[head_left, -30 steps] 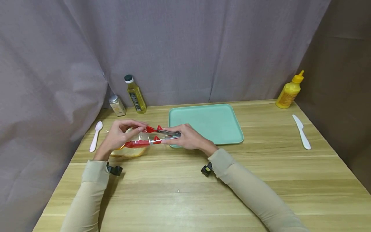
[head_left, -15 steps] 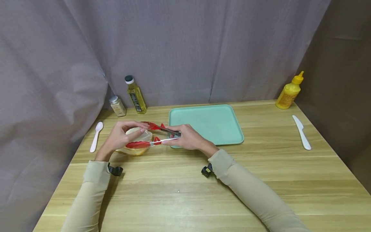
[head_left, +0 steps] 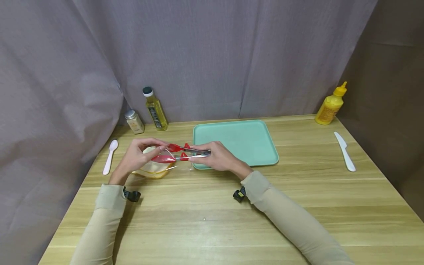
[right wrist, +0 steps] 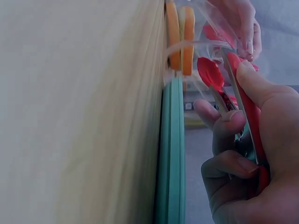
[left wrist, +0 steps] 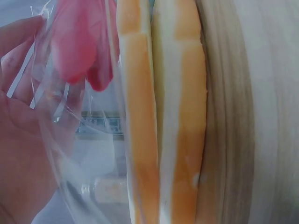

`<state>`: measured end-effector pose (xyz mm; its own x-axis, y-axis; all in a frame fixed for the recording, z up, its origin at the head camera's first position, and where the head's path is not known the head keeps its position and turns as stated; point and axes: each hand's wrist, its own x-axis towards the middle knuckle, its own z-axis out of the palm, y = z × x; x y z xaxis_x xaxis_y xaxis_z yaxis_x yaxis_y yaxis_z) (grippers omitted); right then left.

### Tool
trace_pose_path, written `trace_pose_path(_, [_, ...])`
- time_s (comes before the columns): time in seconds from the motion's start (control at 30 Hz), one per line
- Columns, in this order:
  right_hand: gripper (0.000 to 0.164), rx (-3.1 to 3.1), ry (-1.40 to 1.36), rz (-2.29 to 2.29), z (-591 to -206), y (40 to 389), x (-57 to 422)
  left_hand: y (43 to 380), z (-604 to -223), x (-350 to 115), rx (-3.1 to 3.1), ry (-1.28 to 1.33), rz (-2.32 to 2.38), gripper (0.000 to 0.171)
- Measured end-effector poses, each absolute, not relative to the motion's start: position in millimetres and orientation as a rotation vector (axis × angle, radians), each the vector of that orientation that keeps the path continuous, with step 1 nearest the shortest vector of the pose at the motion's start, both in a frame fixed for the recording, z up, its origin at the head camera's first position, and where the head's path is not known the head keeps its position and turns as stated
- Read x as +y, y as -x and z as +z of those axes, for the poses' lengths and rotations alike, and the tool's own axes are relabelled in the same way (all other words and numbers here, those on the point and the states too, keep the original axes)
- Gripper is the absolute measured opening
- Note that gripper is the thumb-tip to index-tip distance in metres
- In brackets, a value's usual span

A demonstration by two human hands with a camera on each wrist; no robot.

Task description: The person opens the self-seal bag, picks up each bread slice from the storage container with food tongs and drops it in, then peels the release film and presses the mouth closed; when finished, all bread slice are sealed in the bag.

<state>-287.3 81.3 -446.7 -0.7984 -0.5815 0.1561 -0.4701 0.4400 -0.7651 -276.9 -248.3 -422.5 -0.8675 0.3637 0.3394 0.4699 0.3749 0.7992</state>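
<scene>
Red and steel tongs [right wrist: 247, 105] sit in your right hand [head_left: 218, 156], its fingers and thumb curled round their arms. Your left hand [head_left: 140, 151] pinches the film of a clear plastic bag [left wrist: 60, 158] between thumb and fingertips, the fingers bent over its top. The tongs' red tips are parted, and you see them through the film, above the bread. Whether they touch it, you cannot tell.

Your bread lies on the table at your left, under the left hand: an upper slice [left wrist: 140, 102] stacked flat on a lower slice [left wrist: 184, 116], both brown-crusted, both seen through or beside the film.

Just to the right of the bag, partly behind your right hand, a mint-green tray [head_left: 235, 141] lies flat on the wooden table [head_left: 205, 228]. Farther left you have a pale pink spoon [head_left: 110, 156], and behind it a silver-capped jar [head_left: 134, 122] near a dark-capped bottle [head_left: 156, 112] of yellowish liquid. Well off to your right, a yellow squeeze bottle [head_left: 328, 107] stands behind a white knife [head_left: 345, 151].
</scene>
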Motion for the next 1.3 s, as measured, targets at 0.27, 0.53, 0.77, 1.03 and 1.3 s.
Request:
trace_pose_path(0.27, [0.059, 2.588, 0.906, -1.275, -442, 282, 119, 280, -426, -241, -2.481, 0.716, -1.509, 0.013])
trace_pose_path(0.53, [0.055, 2.616, 0.757, -1.323, -438, 270, 176, 281, -428, -239, -2.474, 0.702, -1.499, 0.014])
trace_pose_path(0.77, [0.052, 2.632, 0.622, -1.404, -436, 260, 225, 278, -431, -243, -2.482, 0.677, -1.474, 0.014])
trace_pose_path(1.03, [0.061, 2.782, 0.341, -1.462, -437, 252, 281, 276, -431, -245, -2.421, 0.676, -1.471, 0.017])
trace_pose_path(1.3, [0.072, 3.055, 0.07, -1.441, -441, 252, 343, 278, -431, -245, -2.401, 0.633, -1.454, 0.014])
